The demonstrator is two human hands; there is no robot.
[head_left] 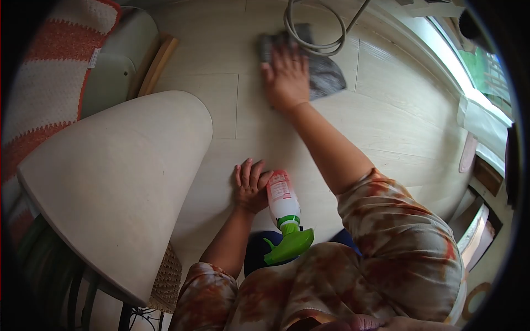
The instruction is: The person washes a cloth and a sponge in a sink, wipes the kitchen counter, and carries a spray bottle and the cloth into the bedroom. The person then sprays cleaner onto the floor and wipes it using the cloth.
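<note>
My right hand lies flat on a grey cloth, pressing it to the pale floor with fingers stretched out and slightly blurred. Closer to my body, my left hand rests on the floor with its fingers spread. Beside its thumb is a spray bottle, white with a red-and-white label and a green trigger head pointing toward me. The thumb meets the bottle's base end; whether it grips there I cannot tell.
A grey cable loops over the floor by the cloth. At left stands a rounded pale tabletop, with a chair and a red-and-white striped cover behind it. A bright window runs along the right, above shelving.
</note>
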